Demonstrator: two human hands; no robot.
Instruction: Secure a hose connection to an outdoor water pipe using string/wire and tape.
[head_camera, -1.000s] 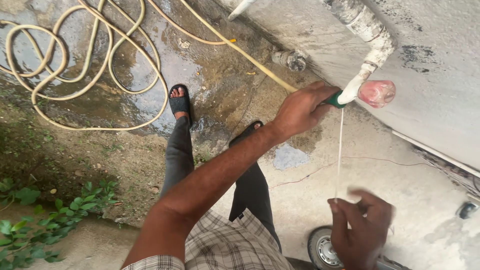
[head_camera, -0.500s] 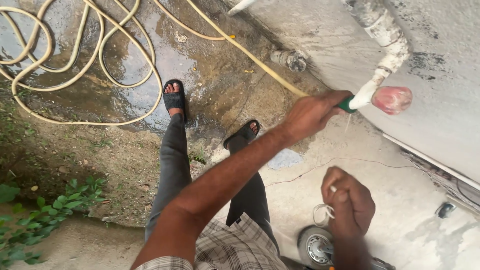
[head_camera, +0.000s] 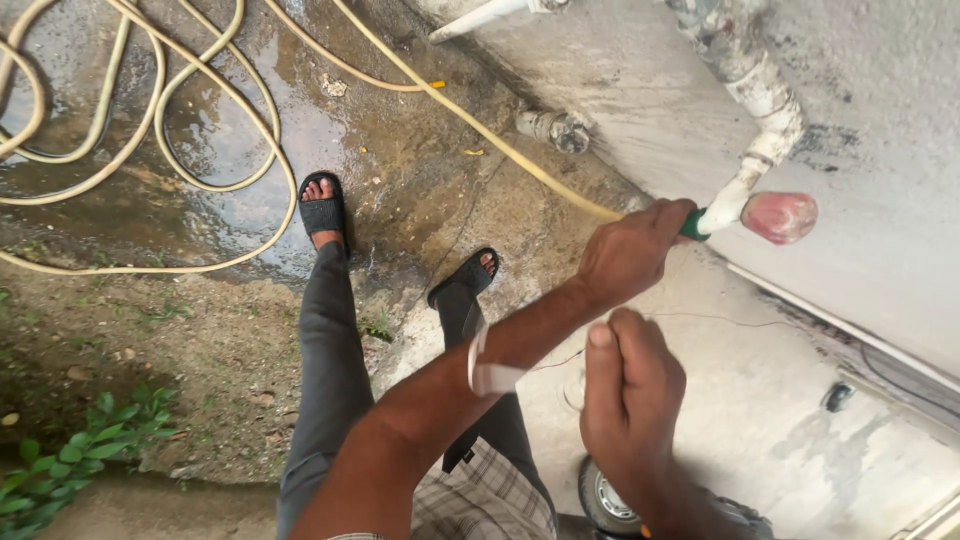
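Two hands at the pipe end. Left hand (head_camera: 628, 255) stays clamped around the green fitting (head_camera: 692, 226) at the tip of the white pipe (head_camera: 762, 120), next to a pink cap-like blob (head_camera: 780, 216) against the wall (head_camera: 880, 150). A second ago a white tape strand ran taut from the fitting down to the right hand; half a second ago that strand had gone slack and bunched. Now the right hand (head_camera: 632, 395) has come up close under the left wrist, fist closed, thumb up. Tape (head_camera: 490, 372) shows as a loose white loop across the left forearm, just left of the fist; whether the fist pinches its end, cannot tell. Likely the wrap is paused, tape off the fitting. Hose (head_camera: 150, 120) coils on wet ground, well apart.
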